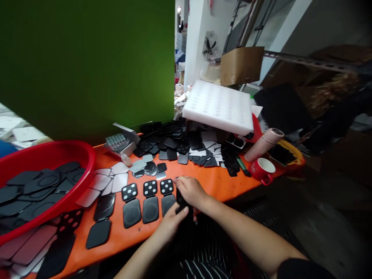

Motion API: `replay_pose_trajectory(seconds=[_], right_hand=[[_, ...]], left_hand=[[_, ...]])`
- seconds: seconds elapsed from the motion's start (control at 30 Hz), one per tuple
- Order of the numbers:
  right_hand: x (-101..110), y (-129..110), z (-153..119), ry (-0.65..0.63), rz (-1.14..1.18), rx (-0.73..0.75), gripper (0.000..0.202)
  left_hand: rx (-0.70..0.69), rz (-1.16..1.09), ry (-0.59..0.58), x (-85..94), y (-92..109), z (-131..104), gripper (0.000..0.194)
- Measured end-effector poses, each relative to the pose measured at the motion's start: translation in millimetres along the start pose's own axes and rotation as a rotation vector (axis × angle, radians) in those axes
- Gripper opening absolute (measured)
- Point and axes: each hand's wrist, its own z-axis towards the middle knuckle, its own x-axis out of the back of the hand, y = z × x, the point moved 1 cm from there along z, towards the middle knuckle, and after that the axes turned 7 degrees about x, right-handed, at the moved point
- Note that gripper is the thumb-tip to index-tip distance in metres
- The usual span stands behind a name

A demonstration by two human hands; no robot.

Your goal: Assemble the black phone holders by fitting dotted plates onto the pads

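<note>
Near the front edge of the orange table, my left hand (173, 221) is closed on the lower part of a black hinged piece (180, 198). My right hand (190, 190) is closed around the upper part of that same piece, with fingers partly hidden behind it. Left of my hands lie three unfolded black pieces, each with a white-dotted square (150, 188) above a dark rounded pad (150, 210). Farther left is another unfolded black piece (99, 233) with a ridged upper half.
A red basin (91, 155) of black pads stands at the left. Behind are a box of small parts (119, 143) and a heap of black pieces (171, 143). White foam (219, 106), a pink bottle (263, 145) and a red mug (260, 170) are at the right.
</note>
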Motion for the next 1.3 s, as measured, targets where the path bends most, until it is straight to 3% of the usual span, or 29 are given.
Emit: replay_pose_trajectory(seconds=[0.13,0.23,0.33,0.43,0.5,0.57,0.73,0.8,0.87,1.0,1.13,1.2,1.3], right_hand=[[-13,10,-19,-0.113,0.502,-0.136,0.026],[-25,8,-38,-0.172,0.963,-0.317,0.031],[-39,-4,-55,-0.221,1.172,-0.503,0.035],[-45,-15,-62,-0.149,1.307,-0.6,0.036],[-43,-18,-59,-0.05,1.401,-0.639,0.035],[-38,-17,-56,0.025,1.392,-0.685,0.036],[-35,-8,-58,0.053,1.31,-0.797,0.037],[-40,-8,-62,0.029,1.345,-0.82,0.032],[-46,-9,-65,0.008,1.357,-0.814,0.029],[-52,-13,-66,-0.015,1.296,-0.73,0.033],[-50,-11,-61,-0.01,1.238,-0.676,0.039],[-48,-7,-59,-0.019,1.234,-0.692,0.038],[-46,-3,-58,-0.104,1.314,-0.779,0.037]], left_hand=[[0.022,0.006,0.044,16.0,-2,-20,0.034],[-0.007,0.104,0.041,20.7,-6,-31,0.04],[-0.109,0.295,0.096,19.1,-10,-35,0.046],[-0.171,0.441,0.195,21.7,-9,-42,0.042],[-0.213,0.558,0.305,33.8,-4,-56,0.032],[-0.261,0.677,0.488,58.8,7,-79,0.026],[-0.287,0.843,1.192,153.5,38,-152,0.043],[-0.233,0.875,1.369,182.9,44,-167,0.054],[-0.175,0.9,1.449,201.4,46,-172,0.059],[-0.076,0.892,1.468,221.7,52,-167,0.057],[-0.042,0.788,1.319,231.9,63,-169,0.038],[-0.072,0.715,1.217,225.5,64,-173,0.034],[-0.117,0.575,1.037,197.3,57,-175,0.037]])
